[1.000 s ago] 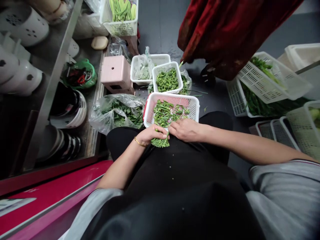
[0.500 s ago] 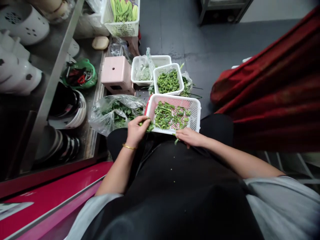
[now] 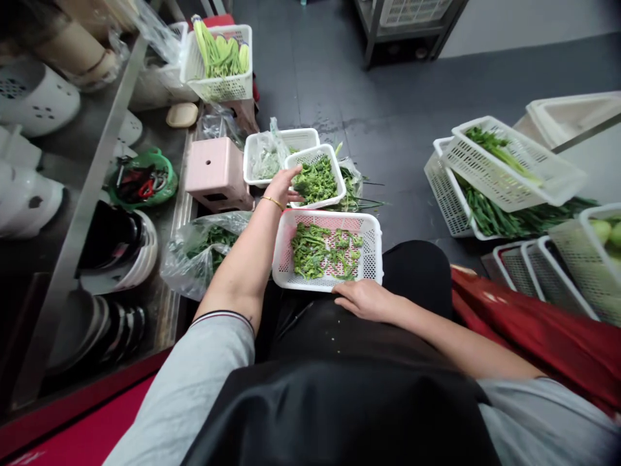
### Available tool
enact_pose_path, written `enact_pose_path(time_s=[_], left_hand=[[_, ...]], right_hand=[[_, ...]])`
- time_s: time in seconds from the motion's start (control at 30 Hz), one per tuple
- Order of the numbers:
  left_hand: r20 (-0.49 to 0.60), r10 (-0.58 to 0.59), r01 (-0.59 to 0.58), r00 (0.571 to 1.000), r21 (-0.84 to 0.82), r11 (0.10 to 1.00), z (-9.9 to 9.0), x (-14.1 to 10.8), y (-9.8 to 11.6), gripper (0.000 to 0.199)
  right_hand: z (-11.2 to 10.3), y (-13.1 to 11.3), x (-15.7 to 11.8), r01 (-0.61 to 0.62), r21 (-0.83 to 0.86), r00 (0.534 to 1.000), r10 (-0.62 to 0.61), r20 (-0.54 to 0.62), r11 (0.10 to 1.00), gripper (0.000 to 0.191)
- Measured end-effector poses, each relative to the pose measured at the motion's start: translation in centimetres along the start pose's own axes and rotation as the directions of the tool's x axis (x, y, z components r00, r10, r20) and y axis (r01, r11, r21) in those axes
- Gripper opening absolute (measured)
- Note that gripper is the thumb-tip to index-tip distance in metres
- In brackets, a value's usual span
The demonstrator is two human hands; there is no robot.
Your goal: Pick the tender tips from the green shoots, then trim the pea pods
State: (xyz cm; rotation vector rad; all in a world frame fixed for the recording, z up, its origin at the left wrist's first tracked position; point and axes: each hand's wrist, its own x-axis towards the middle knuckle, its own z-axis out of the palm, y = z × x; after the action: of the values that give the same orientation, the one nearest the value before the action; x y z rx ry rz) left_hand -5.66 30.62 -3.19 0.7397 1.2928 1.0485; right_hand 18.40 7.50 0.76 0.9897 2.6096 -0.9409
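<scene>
So the floor (image 3: pixel 402 142) is dark grey tile, kinda shiny in spots. Pink stool (image 3: pixel 213 165) stands on it, with a white basket (image 3: pixel 313 134) just beside, plus some loose green stalks (image 3: pixel 369 202). Can't tell if the basket of green florets (image 3: pixel 341 184) sits flat or leans on its neighbour. Grimy shelf (image 3: pixel 162 145) along the left has a beige dish (image 3: pixel 182 115), a green basket (image 3: pixel 167 193) and stacked bowls (image 3: pixel 147 249).

Your near white basket (image 3: pixel 372 254): mid-frame, upright, green sprigs (image 3: pixel 309 251) loosely spread. Smaller basket (image 3: pixel 340 178) just above: green florets (image 3: pixel 319 181) heaped.
</scene>
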Motion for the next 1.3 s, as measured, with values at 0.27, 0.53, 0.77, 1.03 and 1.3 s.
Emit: enact_pose_path(time_s=[0.27,0.53,0.77,1.03,1.3], left_hand=[[-0.058,0.156,-0.148,0.986,0.123,0.981,-2.9,-7.0,-1.7,0.044],[0.279,0.172,-0.301,0.945,0.532,0.791,-3.5,-21.8,-9.3,0.029],[-0.064,0.138,-0.131,0.988,0.107,0.986,-5.3,-23.4,-9.1,0.03],[-0.02,0.081,-0.079,0.996,0.082,0.993,-5.1,-22.4,-8.7,0.031],[0.201,0.06,-0.142,0.978,0.426,0.894,-3.2,-20.7,-10.7,0.029]], right_hand=[[-1.2,3.3,0.5,-0.019,-0.004,0.99,0.018,-0.14,1.0,0.026],[-3.2,6.3,9.2,-0.239,-0.049,0.921,0.21,-0.33,0.97,0.025],[-0.8,5.6,13.9,-0.289,-0.25,0.942,0.227,-0.249,0.924,0.038],[-2.4,8.8,9.7,-0.335,-0.223,0.933,0.289,-0.214,0.915,0.031],[-0.9,6.4,14.2,-0.296,-0.173,0.938,0.252,-0.238,0.939,0.031]])
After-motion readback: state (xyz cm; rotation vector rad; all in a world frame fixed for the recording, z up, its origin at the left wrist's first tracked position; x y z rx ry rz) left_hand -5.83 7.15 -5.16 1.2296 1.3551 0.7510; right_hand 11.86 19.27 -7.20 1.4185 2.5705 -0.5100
